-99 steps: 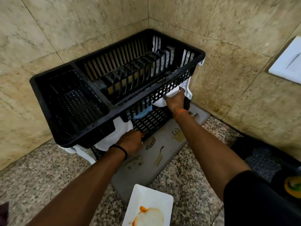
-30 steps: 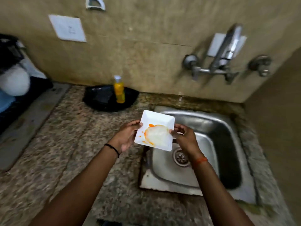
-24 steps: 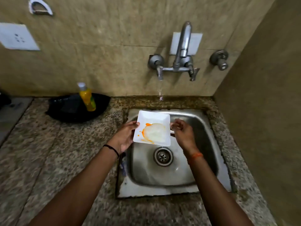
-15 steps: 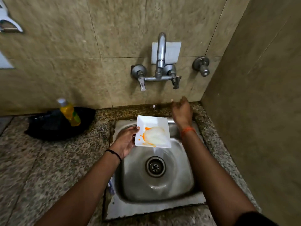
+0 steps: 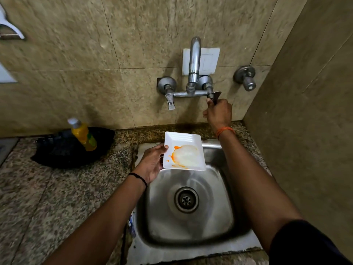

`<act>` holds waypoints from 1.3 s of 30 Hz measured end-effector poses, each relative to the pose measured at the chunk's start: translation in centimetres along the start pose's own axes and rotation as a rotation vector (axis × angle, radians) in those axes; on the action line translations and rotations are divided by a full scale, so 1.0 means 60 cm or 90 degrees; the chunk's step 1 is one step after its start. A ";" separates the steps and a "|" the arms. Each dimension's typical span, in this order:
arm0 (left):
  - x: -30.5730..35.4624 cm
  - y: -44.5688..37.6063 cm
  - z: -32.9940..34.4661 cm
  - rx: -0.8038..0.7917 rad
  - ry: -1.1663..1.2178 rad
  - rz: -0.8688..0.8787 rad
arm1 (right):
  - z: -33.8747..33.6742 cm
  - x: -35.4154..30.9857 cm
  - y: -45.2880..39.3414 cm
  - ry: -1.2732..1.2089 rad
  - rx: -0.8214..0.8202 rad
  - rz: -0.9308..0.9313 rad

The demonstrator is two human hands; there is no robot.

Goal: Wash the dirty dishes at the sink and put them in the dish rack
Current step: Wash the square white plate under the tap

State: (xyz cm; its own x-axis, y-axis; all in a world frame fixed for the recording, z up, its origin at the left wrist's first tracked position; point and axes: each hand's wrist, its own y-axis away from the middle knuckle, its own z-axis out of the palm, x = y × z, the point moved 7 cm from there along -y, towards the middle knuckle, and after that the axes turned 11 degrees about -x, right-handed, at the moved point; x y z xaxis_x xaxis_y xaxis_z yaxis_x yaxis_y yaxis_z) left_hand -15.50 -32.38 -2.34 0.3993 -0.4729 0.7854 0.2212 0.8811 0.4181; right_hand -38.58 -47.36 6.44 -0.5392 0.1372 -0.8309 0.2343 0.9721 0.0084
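Observation:
A square white plate (image 5: 184, 151) smeared with orange sauce hangs over the back of the steel sink (image 5: 188, 222). My left hand (image 5: 150, 163) grips its left edge, thumb on top. My right hand (image 5: 217, 111) is raised to the wall tap (image 5: 193, 79) and closed on its right handle. No water is visible from the spout. The dish rack is out of view.
A yellow soap bottle (image 5: 83, 134) stands on a black dish (image 5: 72, 148) at the back left of the granite counter (image 5: 47, 197). A second valve (image 5: 246, 78) sticks out of the wall at right. A tiled side wall closes the right.
Earlier both hands were at the dish rack; the dirty plate has been carried to the sink. In the last half second my right hand let go of the plate and rose to the tap handle.

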 end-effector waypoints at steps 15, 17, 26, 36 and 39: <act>0.010 -0.023 -0.002 0.012 0.023 0.002 | -0.014 -0.047 0.081 -0.153 -0.085 0.048; 0.012 -0.028 -0.003 0.014 0.020 0.001 | -0.010 -0.050 0.119 0.032 -0.086 0.039; 0.006 -0.051 0.006 0.013 0.049 0.012 | 0.126 0.012 0.322 0.504 -0.384 -0.374; 0.010 -0.051 0.019 0.026 0.103 0.041 | 0.112 0.028 0.282 0.554 -0.364 -0.351; 0.015 -0.055 0.018 0.034 0.110 0.059 | 0.109 0.042 0.278 0.607 -0.327 -0.280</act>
State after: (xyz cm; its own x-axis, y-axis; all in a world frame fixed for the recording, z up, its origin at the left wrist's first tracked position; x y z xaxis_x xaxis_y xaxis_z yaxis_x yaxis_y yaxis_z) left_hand -16.83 -35.71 -2.52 0.5631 -0.3793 0.7342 0.1310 0.9182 0.3739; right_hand -30.73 -32.01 0.88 -0.9321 -0.3563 -0.0656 -0.3616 0.9037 0.2295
